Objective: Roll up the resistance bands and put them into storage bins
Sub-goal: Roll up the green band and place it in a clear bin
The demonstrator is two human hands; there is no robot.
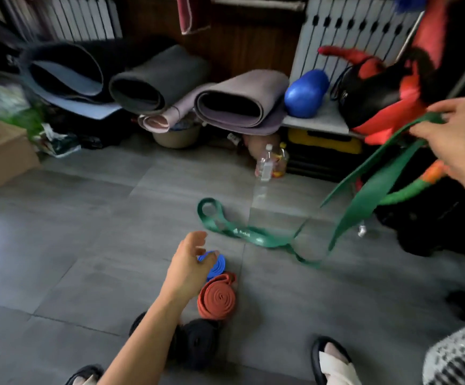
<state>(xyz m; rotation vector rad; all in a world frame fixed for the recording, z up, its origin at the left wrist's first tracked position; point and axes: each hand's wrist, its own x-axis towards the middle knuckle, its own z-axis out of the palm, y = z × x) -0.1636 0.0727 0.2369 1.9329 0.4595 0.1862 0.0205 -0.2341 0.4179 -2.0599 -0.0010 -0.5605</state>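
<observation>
Showing green-band step: left hand (189,262) over blue roll (216,264), fingers loosely open, holding nothing; red roll (216,298) and black roll (198,343) lie alongside on floor (87,232). Green band (253,235) trails unrolled and twisted up to right hand (458,137), fingers pinching its end. Judgement: untwist, flatten, then wind tightly from held end, edges aligned.

- orange band (216,298): tight flat coil lying on the floor (87,245).
- blue band (216,266): coiled, touching the orange band's far side.
- black band (198,343): coiled, just nearer than the orange band.
- green band (256,237): unrolled, looping beyond the orange band, right end raised.
</observation>
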